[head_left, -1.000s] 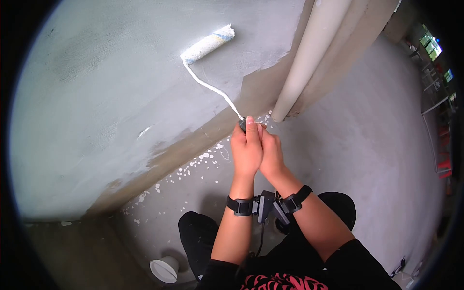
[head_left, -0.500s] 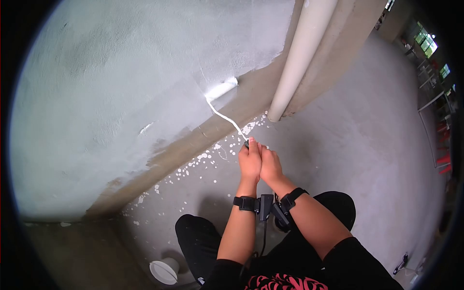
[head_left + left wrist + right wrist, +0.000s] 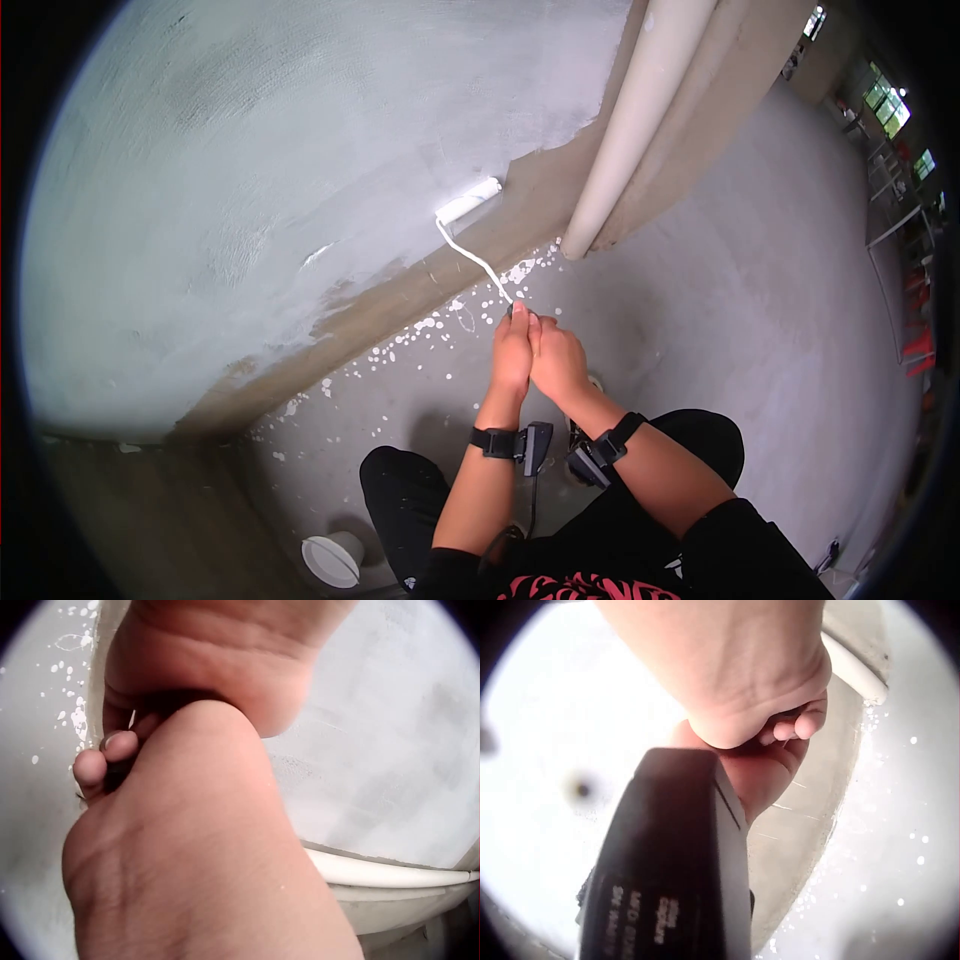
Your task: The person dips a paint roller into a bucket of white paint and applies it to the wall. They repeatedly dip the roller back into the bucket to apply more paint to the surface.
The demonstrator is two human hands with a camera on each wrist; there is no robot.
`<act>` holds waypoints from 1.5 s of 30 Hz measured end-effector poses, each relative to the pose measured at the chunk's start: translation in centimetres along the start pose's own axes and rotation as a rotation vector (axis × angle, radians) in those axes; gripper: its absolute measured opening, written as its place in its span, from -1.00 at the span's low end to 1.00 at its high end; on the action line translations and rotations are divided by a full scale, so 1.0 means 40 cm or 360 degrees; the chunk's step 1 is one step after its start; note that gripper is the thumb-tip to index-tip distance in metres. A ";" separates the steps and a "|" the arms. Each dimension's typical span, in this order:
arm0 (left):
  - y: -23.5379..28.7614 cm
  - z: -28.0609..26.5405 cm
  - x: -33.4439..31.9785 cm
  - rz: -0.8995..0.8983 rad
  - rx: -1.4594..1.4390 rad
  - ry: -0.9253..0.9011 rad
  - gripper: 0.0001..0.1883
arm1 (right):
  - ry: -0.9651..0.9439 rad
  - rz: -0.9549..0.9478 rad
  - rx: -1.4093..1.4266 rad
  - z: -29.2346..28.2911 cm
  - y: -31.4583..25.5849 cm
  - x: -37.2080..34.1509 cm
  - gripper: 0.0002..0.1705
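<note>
A paint roller (image 3: 468, 203) with a white sleeve lies against the lower wall, at the edge between pale coating and bare brown strip. Its white bent rod (image 3: 472, 255) runs down to a dark handle, mostly hidden by fingers. Both hands grip that handle side by side: the left hand (image 3: 512, 352) with its thumb along the top, the right hand (image 3: 558, 358) pressed against it. In the left wrist view the left hand (image 3: 187, 847) shows curled fingers beneath the other palm. The right wrist view has the right hand (image 3: 742, 697) with fingers curled too.
A pale pipe (image 3: 630, 130) stands at the wall's right end. White paint drops (image 3: 430, 323) dot the grey floor (image 3: 720, 300) along the wall base. A white bucket (image 3: 332, 560) stands at lower left, near the person's knee. Metal frames and red items line the far right.
The roller has moved down the wall, from the coated area to the lower edge of the coating. Both hands have come down and nearer the body, still gripping the handle.
</note>
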State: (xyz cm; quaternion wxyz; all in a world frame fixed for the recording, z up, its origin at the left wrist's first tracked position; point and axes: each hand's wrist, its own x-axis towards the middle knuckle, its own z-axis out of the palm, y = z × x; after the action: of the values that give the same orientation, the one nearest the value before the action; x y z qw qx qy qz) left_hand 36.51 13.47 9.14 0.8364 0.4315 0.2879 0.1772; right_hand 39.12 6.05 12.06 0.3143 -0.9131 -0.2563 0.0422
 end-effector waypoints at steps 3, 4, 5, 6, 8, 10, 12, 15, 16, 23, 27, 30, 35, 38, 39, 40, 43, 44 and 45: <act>0.039 -0.015 -0.018 0.0046 -0.0015 -0.0078 -0.57 | -0.0047 -0.0040 0.0075 -0.030 -0.047 -0.010 -0.50; 0.050 -0.009 -0.024 0.0058 -0.0034 -0.0073 -0.57 | -0.0050 -0.0059 0.0062 -0.035 -0.052 -0.009 -0.50; 0.062 -0.005 -0.034 0.0089 0.0010 -0.0072 -0.57 | -0.0021 -0.0077 0.0120 -0.038 -0.057 -0.010 -0.52; 0.071 -0.002 -0.041 0.0118 0.0061 -0.0074 -0.57 | 0.0012 -0.0090 0.0182 -0.040 -0.062 -0.011 -0.54; 0.081 0.008 -0.046 0.0183 0.0159 -0.0068 -0.57 | 0.0057 -0.0139 0.0262 -0.050 -0.063 -0.006 -0.54; 0.105 0.030 -0.047 0.0256 0.0257 -0.0060 -0.57 | 0.0103 -0.0195 0.0342 -0.062 -0.070 0.010 -0.55; 0.133 0.056 -0.053 0.0459 0.0348 0.0017 -0.55 | 0.0184 -0.0270 0.0386 -0.073 -0.074 0.025 -0.55; 0.170 0.072 -0.056 0.0550 0.0459 0.0022 -0.56 | 0.0210 -0.0333 0.0381 -0.089 -0.085 0.043 -0.55; 0.176 0.073 -0.056 0.0548 0.0465 0.0025 -0.56 | 0.0207 -0.0330 0.0388 -0.094 -0.091 0.045 -0.55; 0.294 0.115 -0.080 0.0778 0.0502 0.0013 -0.57 | 0.0274 -0.0389 0.0546 -0.170 -0.175 0.076 -0.56; 0.333 0.116 -0.092 0.0713 0.0573 0.0010 -0.59 | 0.0269 -0.0453 0.0615 -0.189 -0.208 0.073 -0.54; 0.304 0.090 -0.087 0.0609 0.0589 0.0032 -0.61 | 0.0095 -0.0322 0.0654 -0.159 -0.186 0.059 -0.52; 0.185 0.045 -0.062 0.0428 0.0472 0.0027 -0.62 | -0.0085 -0.0176 0.0666 -0.075 -0.102 0.038 -0.47; 0.124 0.042 -0.062 0.0265 0.0309 0.0108 -0.62 | -0.0098 -0.0088 0.0539 -0.070 -0.073 0.011 -0.45; 0.109 0.042 -0.062 0.0177 0.0096 0.0033 -0.62 | -0.0078 -0.0037 0.0452 -0.072 -0.070 0.004 -0.48; 0.104 0.046 -0.064 0.0090 -0.0114 -0.0041 -0.62 | -0.0057 0.0011 0.0367 -0.076 -0.066 -0.002 -0.50; 0.098 0.050 -0.067 -0.0003 -0.0171 -0.0196 -0.62 | 0.0013 -0.0026 0.0339 -0.087 -0.054 -0.014 -0.56; 0.097 0.054 -0.067 -0.0009 -0.0168 -0.0200 -0.62 | 0.0016 -0.0019 0.0339 -0.095 -0.053 -0.016 -0.56; 0.094 0.060 -0.066 -0.0030 -0.0187 -0.0257 -0.61 | 0.0037 -0.0005 0.0308 -0.107 -0.051 -0.019 -0.57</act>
State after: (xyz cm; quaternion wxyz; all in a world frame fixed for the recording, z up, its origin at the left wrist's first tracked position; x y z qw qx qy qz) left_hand 35.80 12.67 14.21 0.8824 0.3917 0.2126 0.1507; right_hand 38.57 4.68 16.62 0.4040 -0.8785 -0.2488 0.0557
